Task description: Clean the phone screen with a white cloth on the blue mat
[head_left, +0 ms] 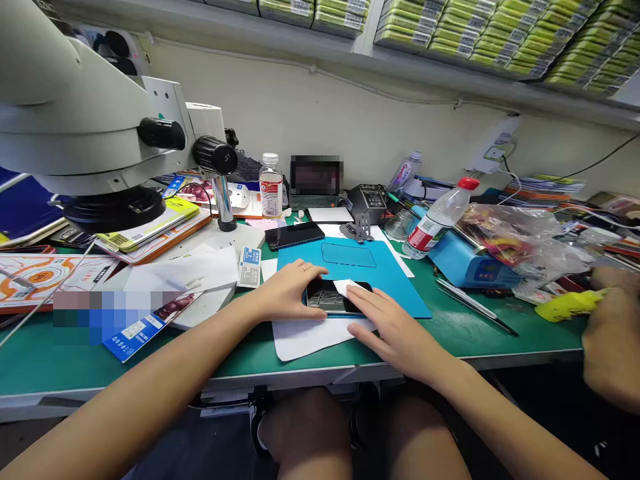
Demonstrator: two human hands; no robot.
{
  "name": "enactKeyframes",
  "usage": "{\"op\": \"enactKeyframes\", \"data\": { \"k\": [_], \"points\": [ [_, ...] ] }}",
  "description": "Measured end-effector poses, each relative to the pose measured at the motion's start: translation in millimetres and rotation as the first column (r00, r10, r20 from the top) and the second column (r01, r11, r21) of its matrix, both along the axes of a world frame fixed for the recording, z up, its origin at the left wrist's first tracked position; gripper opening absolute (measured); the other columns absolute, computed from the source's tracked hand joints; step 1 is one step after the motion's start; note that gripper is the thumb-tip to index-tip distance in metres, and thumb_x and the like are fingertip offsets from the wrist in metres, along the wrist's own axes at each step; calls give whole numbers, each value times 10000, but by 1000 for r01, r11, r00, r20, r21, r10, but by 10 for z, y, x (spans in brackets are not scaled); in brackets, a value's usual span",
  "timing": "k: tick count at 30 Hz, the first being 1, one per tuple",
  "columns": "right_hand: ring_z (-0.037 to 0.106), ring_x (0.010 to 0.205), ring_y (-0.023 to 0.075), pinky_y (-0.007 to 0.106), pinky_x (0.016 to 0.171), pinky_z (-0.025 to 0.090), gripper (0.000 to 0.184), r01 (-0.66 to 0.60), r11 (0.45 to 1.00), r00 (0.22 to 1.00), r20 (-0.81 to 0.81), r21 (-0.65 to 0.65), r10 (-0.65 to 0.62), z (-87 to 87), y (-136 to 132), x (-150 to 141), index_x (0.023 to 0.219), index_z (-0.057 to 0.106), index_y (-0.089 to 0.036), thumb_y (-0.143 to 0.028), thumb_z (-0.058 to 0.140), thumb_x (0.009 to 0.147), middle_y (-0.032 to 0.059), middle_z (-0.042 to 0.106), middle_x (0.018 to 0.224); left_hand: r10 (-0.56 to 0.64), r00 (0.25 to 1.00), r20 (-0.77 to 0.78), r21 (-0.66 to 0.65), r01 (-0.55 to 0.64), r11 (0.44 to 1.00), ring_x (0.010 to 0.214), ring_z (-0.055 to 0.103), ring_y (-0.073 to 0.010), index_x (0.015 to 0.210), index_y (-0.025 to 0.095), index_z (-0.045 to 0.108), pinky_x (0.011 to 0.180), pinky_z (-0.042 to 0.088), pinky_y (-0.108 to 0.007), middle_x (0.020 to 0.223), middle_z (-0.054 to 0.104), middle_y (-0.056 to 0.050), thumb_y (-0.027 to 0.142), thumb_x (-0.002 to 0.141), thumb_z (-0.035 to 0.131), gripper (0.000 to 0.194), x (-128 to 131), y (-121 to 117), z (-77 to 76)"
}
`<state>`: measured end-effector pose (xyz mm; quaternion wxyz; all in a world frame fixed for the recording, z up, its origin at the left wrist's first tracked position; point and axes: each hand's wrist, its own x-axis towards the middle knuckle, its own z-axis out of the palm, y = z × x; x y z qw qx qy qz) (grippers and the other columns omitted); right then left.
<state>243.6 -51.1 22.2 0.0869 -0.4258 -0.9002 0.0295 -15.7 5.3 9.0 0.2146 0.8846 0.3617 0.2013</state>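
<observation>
A smartphone (325, 297) with a dark, reflective screen lies lengthwise on a blue mat (395, 273). My left hand (287, 293) grips its left end, thumb along the near edge and fingers at the far edge. Under the fingertips of my right hand (390, 327) is a small white piece (343, 287), cloth or paper, pressed against the screen's right half; the hand covers part of it. A white sheet (300, 341) sticks out from under the mat's near side. Behind the phone, a rounded rectangle outline is marked on the mat.
A microscope (100, 147) overhangs the left side. Another black phone (295, 235) lies behind the mat. Right of the mat are tweezers (475, 305) and a red-capped bottle (440, 217). At far right, another person's hand (613, 333) is near something yellow (567, 305).
</observation>
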Motion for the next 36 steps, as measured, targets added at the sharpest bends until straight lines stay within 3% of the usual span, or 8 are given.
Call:
{"op": "enactKeyframes", "data": {
  "k": [6, 14, 20, 24, 31, 36],
  "points": [
    [314, 1491, 300, 535, 1197, 333, 678, 80, 997, 997, 13, 4, -80, -243, -144, 86, 1548, 364, -105, -525, 398, 1017, 154, 348, 1604, 0, 1000, -4, 0, 0, 1000, 1177, 537, -322, 1364, 197, 501, 998, 454, -463, 1265, 638, -117, 503, 769, 774, 722, 0, 37, -23],
    [312, 1488, 319, 543, 1193, 334, 748, 158, 987, 988, 6, -30, -157, -212, -3, 31, 1535, 382, -83, -602, 372, 997, 176, 361, 1594, 7, 1000, 9, -10, -6, 1000, 1141, 542, -310, 1329, 188, 520, 1001, 446, -467, 1227, 633, -114, 483, 753, 792, 702, 28, 57, -45],
    [507, 1373, 321, 547, 1136, 421, 600, 131, 988, 989, -83, 77, -124, -159, -292, 109, 1455, 497, -169, -549, 451, 993, 147, 552, 1478, -11, 1000, 13, -12, 11, 1000, 1143, 534, -312, 1335, 193, 513, 1003, 442, -472, 1236, 629, -110, 478, 758, 787, 699, 24, 71, -59],
    [604, 1251, 311, 516, 1056, 497, 475, 141, 987, 986, -100, 81, -133, -122, -264, 143, 1263, 641, -185, -531, 451, 1000, 140, 643, 1363, 7, 1000, 12, -20, -7, 1000, 1148, 525, -314, 1337, 207, 511, 1002, 442, -471, 1232, 624, -104, 475, 756, 787, 697, 24, 65, -64],
    [641, 1168, 308, 489, 948, 546, 387, 183, 979, 978, -113, 91, -173, -86, -185, 164, 1085, 674, -194, -511, 470, 997, 147, 692, 1255, 8, 1000, 18, -27, -7, 1000, 1152, 522, -317, 1330, 209, 520, 995, 443, -474, 1237, 626, -102, 483, 754, 781, 689, 22, 64, -66],
    [491, 1377, 336, 569, 1103, 426, 355, 16, 999, 999, -29, 52, -14, -96, -207, 112, 1106, 660, -191, -489, 507, 991, 145, 555, 1475, 0, 1000, 16, -23, 0, 1000, 1147, 532, -311, 1327, 216, 520, 996, 442, -471, 1239, 625, -102, 480, 759, 780, 679, 28, 64, -70]
  ]
}}
